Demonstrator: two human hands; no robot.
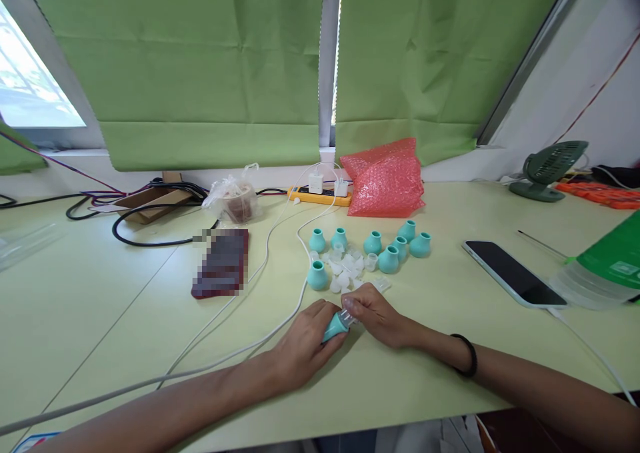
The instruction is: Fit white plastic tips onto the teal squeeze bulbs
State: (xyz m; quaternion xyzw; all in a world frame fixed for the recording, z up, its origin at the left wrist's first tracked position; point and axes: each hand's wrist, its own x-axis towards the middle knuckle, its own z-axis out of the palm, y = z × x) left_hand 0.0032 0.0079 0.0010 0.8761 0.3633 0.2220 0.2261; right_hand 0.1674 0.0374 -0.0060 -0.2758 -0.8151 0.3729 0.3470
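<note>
My left hand [307, 343] is closed around a teal bulb-shaped piece [335, 328] low over the front of the table. A clear plastic tip [346, 317] shows at its end, and the fingers of my right hand [373, 313] are closed on that tip. The two pieces meet between my hands; how firmly they are joined I cannot tell. Just beyond, several teal bulbs with open necks [389, 260] stand upright. Among them lies a pile of small whitish translucent plastic pieces [347, 266]. Another clear piece [383, 284] lies close behind my right hand.
A dark red phone [223, 263] lies to the left, a white-edged phone [513, 273] on a cable to the right. Behind are a yellow power strip [325, 196], red bubble wrap [385, 180] and bagged tape [237, 200]. A green fan [547, 170] stands far right. A white cable [210, 366] crosses near my left arm.
</note>
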